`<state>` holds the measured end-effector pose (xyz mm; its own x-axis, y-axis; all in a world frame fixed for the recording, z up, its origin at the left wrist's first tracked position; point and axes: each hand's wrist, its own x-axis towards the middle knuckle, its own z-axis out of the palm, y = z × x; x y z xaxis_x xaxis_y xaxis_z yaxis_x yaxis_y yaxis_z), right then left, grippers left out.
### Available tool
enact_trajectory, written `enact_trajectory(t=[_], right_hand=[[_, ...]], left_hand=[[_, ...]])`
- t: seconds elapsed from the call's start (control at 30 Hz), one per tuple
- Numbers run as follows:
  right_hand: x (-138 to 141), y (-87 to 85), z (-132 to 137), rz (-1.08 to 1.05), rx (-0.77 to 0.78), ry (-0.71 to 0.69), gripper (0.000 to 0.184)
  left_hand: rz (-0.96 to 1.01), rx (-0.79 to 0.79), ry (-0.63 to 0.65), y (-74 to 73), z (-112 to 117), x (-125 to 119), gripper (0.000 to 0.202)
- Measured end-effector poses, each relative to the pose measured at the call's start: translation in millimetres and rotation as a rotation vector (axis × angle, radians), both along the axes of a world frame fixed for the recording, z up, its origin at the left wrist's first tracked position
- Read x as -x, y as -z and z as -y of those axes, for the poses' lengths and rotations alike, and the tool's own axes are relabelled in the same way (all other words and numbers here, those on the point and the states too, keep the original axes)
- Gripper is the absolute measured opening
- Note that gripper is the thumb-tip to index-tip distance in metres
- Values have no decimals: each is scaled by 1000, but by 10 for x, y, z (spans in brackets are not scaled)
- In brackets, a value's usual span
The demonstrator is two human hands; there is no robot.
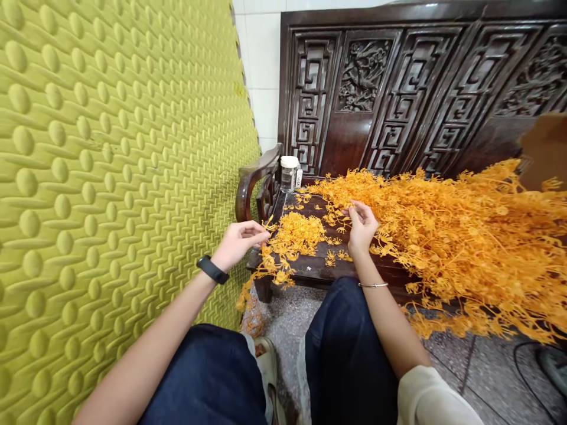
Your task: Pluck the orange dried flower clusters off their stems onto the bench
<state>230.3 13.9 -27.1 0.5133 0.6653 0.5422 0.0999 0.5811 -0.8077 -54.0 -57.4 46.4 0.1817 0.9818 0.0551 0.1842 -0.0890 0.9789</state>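
My left hand (243,241), with a black band on its wrist, is closed in a pinch at the left end of a dark wooden bench. A thin orange plastic flower piece (268,221) sticks up from its fingertips. My right hand (362,227) pinches another small orange flower piece, mostly hidden by the fingers, at the edge of a big heap of orange plastic flower stems (469,236). Between my hands lies a small pile of loose orange flower pieces (301,232). More pieces hang over the bench's front edge below my left hand.
A clear jar with a white lid (289,173) stands at the bench's back left corner, near the curved armrest (248,189). Behind rises a carved wooden backrest (349,133). A yellow-green padded wall (110,177) borders the left. A cardboard piece (544,147) leans at right.
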Motion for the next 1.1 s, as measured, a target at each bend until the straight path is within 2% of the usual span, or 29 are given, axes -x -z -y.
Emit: enact_trajectory(t=[0.07, 0.17, 0.23, 0.33, 0.43, 0.5, 0.6, 0.7, 0.77, 0.83, 0.97, 1.1], right_hand=[[96, -33, 47, 137, 31, -109, 35], [147, -24, 76, 438, 204, -385, 51], [171, -10, 95, 588, 280, -489, 54], [291, -53, 193, 584, 287, -561, 38], [519, -170, 379, 527, 284, -804, 35], [675, -243, 506, 564, 252, -898, 36], [828, -300, 621, 566, 202, -823, 25], [877, -302, 649, 359, 220, -803, 26], [889, -293, 653, 219, 249, -828, 29], [901, -287, 661, 130, 263, -822, 28], [908, -277, 658, 89, 192, -686, 22], [849, -257, 596, 123, 184, -584, 24]], left_hand=[[23, 0, 1, 25, -20, -13, 30], [62, 0, 0, 36, -48, -19, 33], [56, -16, -3, 24, -57, -19, 33], [12, -46, 15, -1, -50, -43, 28], [-29, -57, 78, -2, -27, -106, 22], [-40, -69, 118, 11, -15, -155, 21], [-3, -99, 98, 46, -12, -213, 32], [58, -91, 49, 107, -24, -251, 63], [75, -20, 91, 160, -33, -278, 76], [84, 62, 165, 210, -42, -306, 69], [118, 123, 283, 250, -62, -345, 35], [80, 116, 277, 225, -65, -361, 28]])
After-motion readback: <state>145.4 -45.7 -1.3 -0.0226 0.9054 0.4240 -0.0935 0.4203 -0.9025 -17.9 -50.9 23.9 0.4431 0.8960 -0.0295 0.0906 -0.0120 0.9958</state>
